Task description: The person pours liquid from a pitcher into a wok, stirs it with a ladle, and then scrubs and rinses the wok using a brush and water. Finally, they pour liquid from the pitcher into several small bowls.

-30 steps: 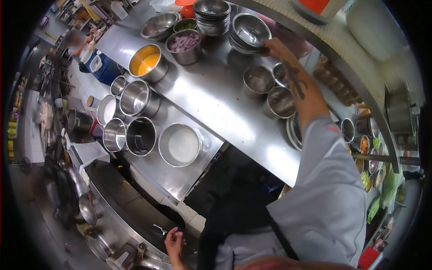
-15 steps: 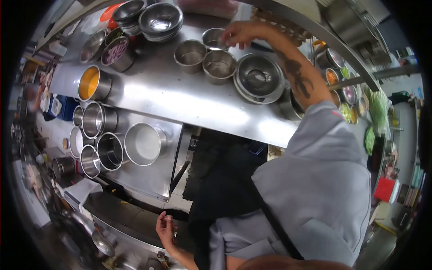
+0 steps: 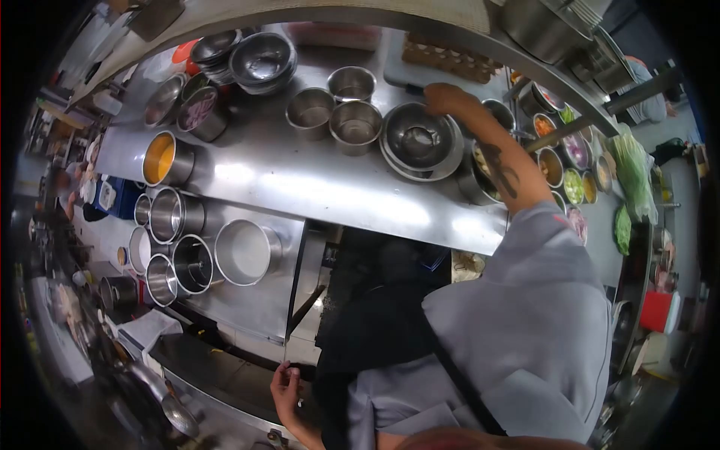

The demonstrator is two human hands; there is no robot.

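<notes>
My right hand (image 3: 444, 99) reaches across the steel counter (image 3: 300, 184) and rests at the far rim of a wide steel bowl (image 3: 420, 142) that sits on a short stack of bowls. Whether its fingers grip the rim is hidden by the angle. Three small empty steel pots (image 3: 354, 124) stand just left of that bowl. My left hand (image 3: 285, 390) hangs low by the front edge of the lower counter, fingers loosely curled, holding nothing.
A pot of orange liquid (image 3: 161, 159), a bowl of sliced purple onion (image 3: 196, 111) and stacked bowls (image 3: 262, 60) stand at the left. A pot of white liquid (image 3: 244, 251) sits lower down. Small ingredient containers (image 3: 574, 184), greens (image 3: 630, 172) and an egg tray (image 3: 450, 54) line the right.
My right hand moved from the stacked bowls at the back, past the small pots, to the far rim of the wide bowl. My view swung right. My left hand barely moved.
</notes>
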